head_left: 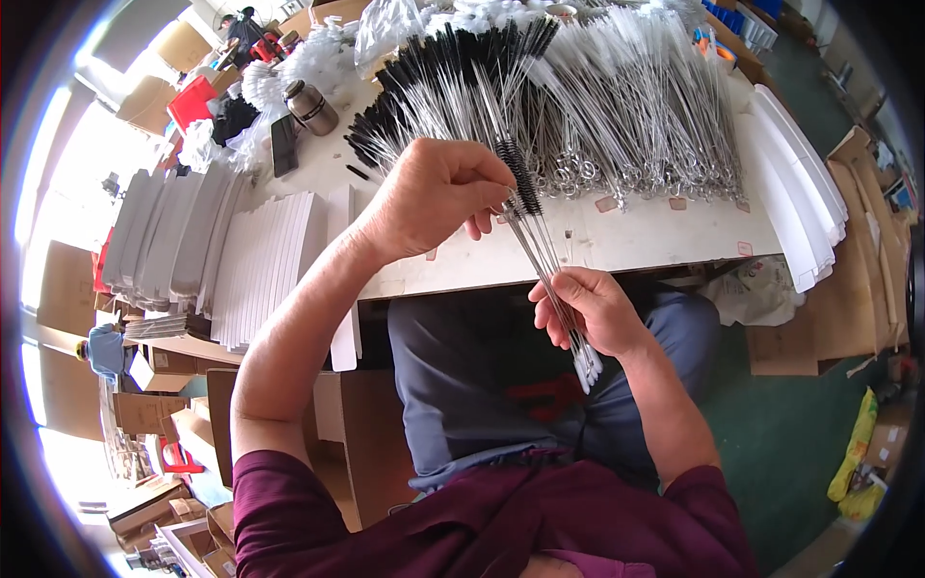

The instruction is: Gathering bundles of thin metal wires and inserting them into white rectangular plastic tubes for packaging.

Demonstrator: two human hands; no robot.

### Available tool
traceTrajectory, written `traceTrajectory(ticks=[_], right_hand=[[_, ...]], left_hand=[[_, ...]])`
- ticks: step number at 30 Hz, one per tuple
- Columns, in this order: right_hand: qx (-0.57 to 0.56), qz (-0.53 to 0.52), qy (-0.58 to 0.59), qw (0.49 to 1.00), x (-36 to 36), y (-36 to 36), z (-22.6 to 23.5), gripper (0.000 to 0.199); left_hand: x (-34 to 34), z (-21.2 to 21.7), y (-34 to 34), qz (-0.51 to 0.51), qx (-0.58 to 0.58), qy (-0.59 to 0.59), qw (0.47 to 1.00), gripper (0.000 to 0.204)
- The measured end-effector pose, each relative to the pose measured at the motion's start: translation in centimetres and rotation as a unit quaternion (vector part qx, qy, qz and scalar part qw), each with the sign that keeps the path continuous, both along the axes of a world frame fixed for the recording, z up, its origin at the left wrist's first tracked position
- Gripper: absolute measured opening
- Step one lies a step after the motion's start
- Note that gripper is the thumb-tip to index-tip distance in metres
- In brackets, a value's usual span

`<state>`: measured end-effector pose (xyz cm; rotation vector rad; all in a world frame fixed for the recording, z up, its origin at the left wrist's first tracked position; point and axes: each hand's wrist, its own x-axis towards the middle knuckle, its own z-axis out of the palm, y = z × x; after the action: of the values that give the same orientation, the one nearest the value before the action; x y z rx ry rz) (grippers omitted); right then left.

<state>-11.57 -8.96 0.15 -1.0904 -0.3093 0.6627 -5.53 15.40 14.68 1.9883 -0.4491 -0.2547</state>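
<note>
My right hand (595, 313) is closed around a slim bundle of wire straw brushes (541, 246), held slanting above my lap at the table's front edge. Black bristles top the bundle, and pale tips stick out below my fingers. Up by the black bristles, my left hand (438, 197) pinches the wire end of a straw brush between thumb and forefinger; the fingers partly hide it. Behind my hands lies a wide heap of straw brushes, black-bristled ones (453, 77) to the left and white-bristled ones (626, 87) to the right, many with ring ends facing me.
Rows of folded white cartons (270, 260) stand at the table's left; more white card sleeves (795, 183) lie along its right edge. A steel flask (311, 108) and a dark phone (284, 144) sit back left. Flattened cardboard (858, 260) leans at the right. An open cardboard box (371, 443) is beside my legs.
</note>
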Motion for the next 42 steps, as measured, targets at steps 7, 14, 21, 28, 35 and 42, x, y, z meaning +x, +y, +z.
traceTrajectory(ticks=[7, 14, 21, 28, 35, 42], right_hand=[[0.013, -0.058, -0.02, 0.998, -0.3, 0.5, -0.5, 0.039], [0.01, -0.097, -0.068, 0.993, 0.1, 1.2, 0.4, 0.038], [-0.007, -0.038, -0.04, 0.998, -0.2, 1.1, 0.3, 0.036], [-0.026, -0.044, -0.029, 0.998, -1.2, 0.8, -0.5, 0.037], [-0.098, -0.059, -0.046, 0.992, -2.2, 0.5, -0.7, 0.035], [-0.13, -0.116, -0.123, 0.977, -2.7, 0.8, -1.8, 0.028]], left_hand=[[-0.2, -0.8, 0.4, -0.019, -0.065, 0.057, 0.996, 0.014], [-1.4, -0.4, -0.7, -0.031, -0.044, 0.028, 0.998, 0.016], [-1.6, 0.2, -0.2, 0.052, 0.055, -0.114, 0.991, 0.016], [-1.1, -1.2, 0.6, 0.1, 0.067, -0.189, 0.975, 0.015], [0.2, -3.4, 1.2, 0.113, 0.08, -0.253, 0.957, 0.013], [0.0, -4.9, 1.3, 0.144, 0.085, -0.272, 0.948, 0.012]])
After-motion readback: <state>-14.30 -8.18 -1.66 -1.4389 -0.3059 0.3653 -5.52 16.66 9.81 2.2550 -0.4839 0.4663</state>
